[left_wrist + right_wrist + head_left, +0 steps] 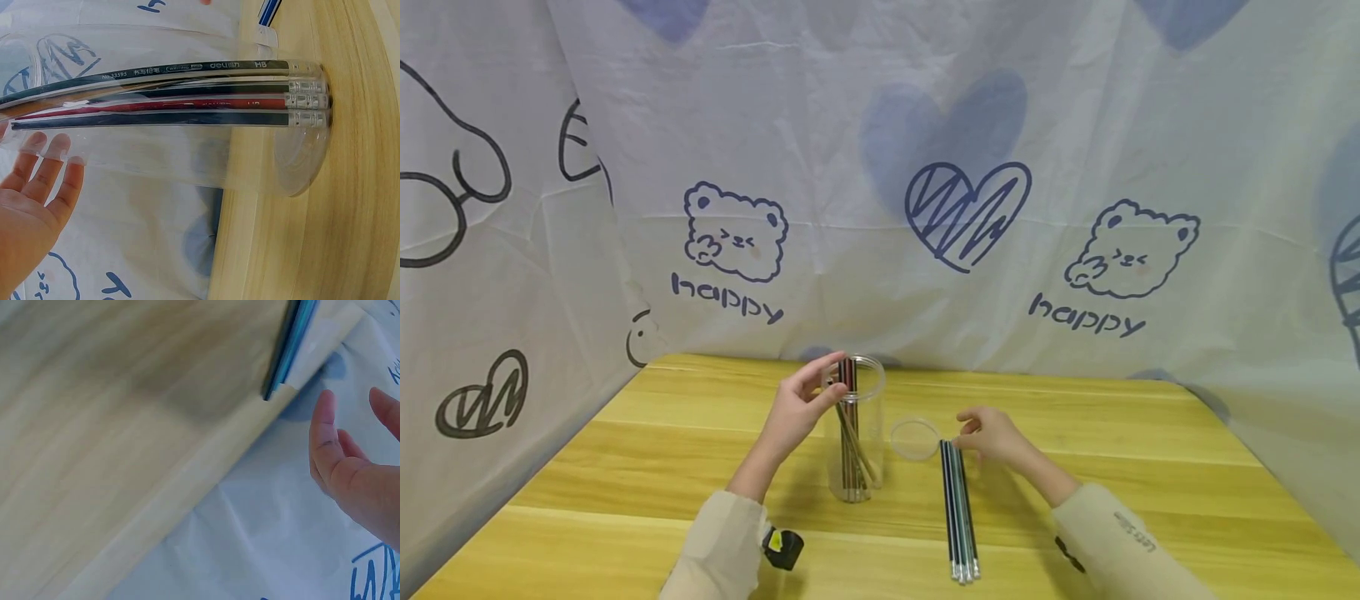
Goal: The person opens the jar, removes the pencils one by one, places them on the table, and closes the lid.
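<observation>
A tall clear plastic jar (871, 442) stands upright on the table, with several pencils (848, 467) leaning inside it. In the left wrist view these pencils (187, 115) are dark and red, with metal ends at the jar's base. My left hand (799, 410) holds the jar near its rim, thumb in front and fingers at the far left side. Several dark and bluish pencils (958, 512) lie side by side to the right of the jar. My right hand (996, 435) is by their far ends, thumb and fingers apart; in the right wrist view nothing is between them.
A round clear lid (915, 439) lies on the wooden table (700, 433) between the jar and the loose pencils. Behind the table hangs a white cloth (850, 308) printed with bears and hearts. A black wrist strap (782, 548) shows at the left sleeve.
</observation>
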Motion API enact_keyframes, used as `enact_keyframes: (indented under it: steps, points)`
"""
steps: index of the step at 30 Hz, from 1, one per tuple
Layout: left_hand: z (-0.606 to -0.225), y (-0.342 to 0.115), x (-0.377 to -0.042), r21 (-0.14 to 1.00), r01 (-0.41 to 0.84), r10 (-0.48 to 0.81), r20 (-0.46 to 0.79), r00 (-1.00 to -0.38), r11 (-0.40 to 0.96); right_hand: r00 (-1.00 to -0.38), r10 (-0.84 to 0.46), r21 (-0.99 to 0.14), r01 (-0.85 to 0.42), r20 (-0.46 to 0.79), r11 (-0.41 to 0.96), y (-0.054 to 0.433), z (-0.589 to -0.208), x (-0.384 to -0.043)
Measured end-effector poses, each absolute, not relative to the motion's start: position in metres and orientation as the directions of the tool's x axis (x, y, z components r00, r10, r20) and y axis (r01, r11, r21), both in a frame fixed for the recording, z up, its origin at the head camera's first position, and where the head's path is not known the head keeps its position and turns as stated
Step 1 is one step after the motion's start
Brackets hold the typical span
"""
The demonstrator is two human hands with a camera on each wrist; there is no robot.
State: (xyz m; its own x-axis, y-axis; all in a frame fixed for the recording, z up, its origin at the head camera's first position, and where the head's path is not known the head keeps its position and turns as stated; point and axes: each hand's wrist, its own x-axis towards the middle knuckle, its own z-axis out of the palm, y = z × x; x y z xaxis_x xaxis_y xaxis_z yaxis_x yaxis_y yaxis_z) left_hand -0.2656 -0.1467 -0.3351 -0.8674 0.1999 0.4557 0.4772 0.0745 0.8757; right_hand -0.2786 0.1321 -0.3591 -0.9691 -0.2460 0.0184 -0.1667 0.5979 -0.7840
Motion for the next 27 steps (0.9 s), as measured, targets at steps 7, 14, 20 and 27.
enact_keyframes:
  steps: [7,14,20,27]
  points:
    - [-0.335,-0.147,-0.266,0.875,0.48,0.205,0.458,-0.865,0.069,-0.963,-0.261,-0.811,-0.201,0.062,0.549,0.129,-0.344,-0.28]
    - [-0.335,-0.147,-0.265,0.874,0.48,0.202,0.459,-0.865,0.074,-0.958,-0.259,-0.847,-0.24,0.126,0.474,0.122,-0.327,-0.281]
    - [-0.334,-0.146,-0.265,0.879,0.47,0.2,0.447,-0.872,0.08,-0.952,-0.269,-0.882,-0.25,0.149,0.4,0.116,-0.314,-0.281]
    - [-0.326,-0.145,-0.259,0.885,0.459,0.206,0.437,-0.876,0.073,-0.952,-0.267,-0.889,-0.25,0.152,0.385,0.112,-0.304,-0.279]
